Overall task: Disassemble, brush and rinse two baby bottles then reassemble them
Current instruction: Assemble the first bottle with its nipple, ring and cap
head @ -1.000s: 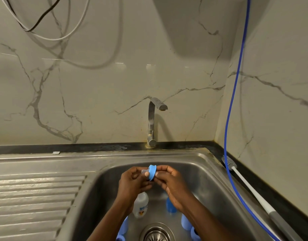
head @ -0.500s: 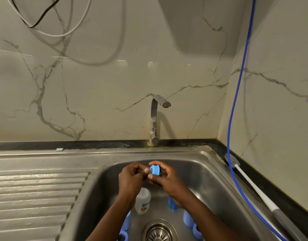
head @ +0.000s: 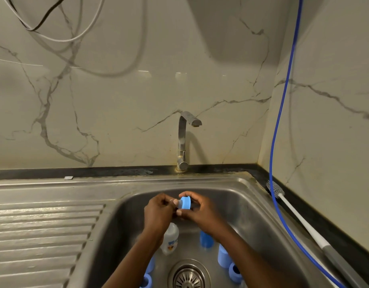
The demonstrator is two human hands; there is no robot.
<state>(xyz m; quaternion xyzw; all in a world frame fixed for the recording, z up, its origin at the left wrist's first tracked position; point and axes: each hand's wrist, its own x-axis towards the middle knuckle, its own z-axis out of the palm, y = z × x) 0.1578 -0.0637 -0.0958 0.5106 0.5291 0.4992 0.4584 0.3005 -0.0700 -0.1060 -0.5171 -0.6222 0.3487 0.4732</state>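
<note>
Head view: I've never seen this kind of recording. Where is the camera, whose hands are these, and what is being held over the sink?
There is no machine here. A person works with bare hands, and the one picture comes from a camera worn on their head, looking forward and down. The two arms coming up from the bottom edge are the wearer's own.

The right hand grips a blue ring. The left hand seems to pinch the clear teat poking out of it. Both are held above the sink.

On the sink floor sit a bottle and several blue parts around the drain. No water runs from the tap. A brush lies on the counter at right.
</note>
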